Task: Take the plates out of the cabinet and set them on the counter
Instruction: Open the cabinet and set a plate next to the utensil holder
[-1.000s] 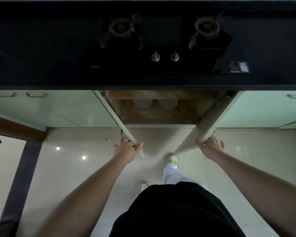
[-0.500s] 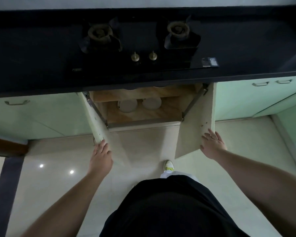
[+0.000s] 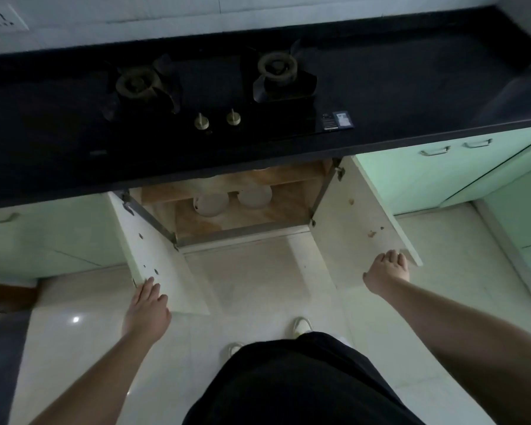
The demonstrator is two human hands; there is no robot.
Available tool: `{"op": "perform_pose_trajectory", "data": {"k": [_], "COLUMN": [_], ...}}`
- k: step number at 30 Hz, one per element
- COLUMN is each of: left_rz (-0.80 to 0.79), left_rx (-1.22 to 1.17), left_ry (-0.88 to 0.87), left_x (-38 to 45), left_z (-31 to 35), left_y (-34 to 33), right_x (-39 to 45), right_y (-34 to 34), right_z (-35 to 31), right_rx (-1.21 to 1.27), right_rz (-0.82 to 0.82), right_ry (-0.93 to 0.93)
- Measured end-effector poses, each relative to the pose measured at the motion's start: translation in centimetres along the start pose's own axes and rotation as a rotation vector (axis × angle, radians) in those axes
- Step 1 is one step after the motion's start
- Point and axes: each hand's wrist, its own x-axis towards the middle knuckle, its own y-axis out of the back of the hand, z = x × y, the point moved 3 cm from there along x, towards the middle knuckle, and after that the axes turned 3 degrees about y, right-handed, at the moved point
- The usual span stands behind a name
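Right, cabinet (image 3: 242, 222) under the desk (image 3: 411, 96) stands w/ both doors swung wide: left hand (image 3: 146, 311) lies flat, fingers extended, on the lower outer corner of the left door (image 3: 154, 259), and right hand (image 3: 387, 271) has fingers resting on the bottom edge of the right door (image 3: 359, 228), neither clenched. Two white plates (image 3: 211, 204) sit side by side on the cabinet's wooden floor toward the back, left one just beside the right, partly tucked under a shelf. Hob (image 3: 215, 87) w/ two burners sits on the desk directly above the cabinet, nr the front edge.
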Motion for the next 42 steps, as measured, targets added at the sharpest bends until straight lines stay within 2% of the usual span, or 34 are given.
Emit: {"op": "perform_pose_trajectory", "data": {"k": [11,19,22,25,31,36,42], "left_rz": [-0.138,-0.215,-0.225,-0.209,-0.235,-0.198,-0.132], "left_rx": [0.046,0.021,-0.073,-0.207,-0.257,-0.220,-0.211], "left_ry": [0.179,0.280,0.327,0.392,0.443,0.386,0.276], "left_x": [-2.7,-5.9,-7.1,-7.8,-8.6,-8.4,-6.2], "left_z": [-1.2,-4.5,-6.1,-7.5,-10.2,-10.7,-8.1], "left_y": [0.7,-1.0,-1.9,-2.3,-3.4,-3.0,-0.3], "right_x": [0.8,-4.4,-7.0,-9.3,-12.4,-13.8,-14.6], "right_y": [4.4,5.8,5.8,5.5,5.0,5.5,6.3], "right_z": [-7.4,-14.8,-17.5,-19.9,-23.1,-24.1,-23.1], "right_rx": [0.069,0.016,0.012,0.003,0.003,0.015,0.079], "right_rz": [0.124,0.256,0.274,0.263,0.286,0.310,0.341], "right_ry": [0.456,0.736,0.807,0.829,0.819,0.791,0.722]}}
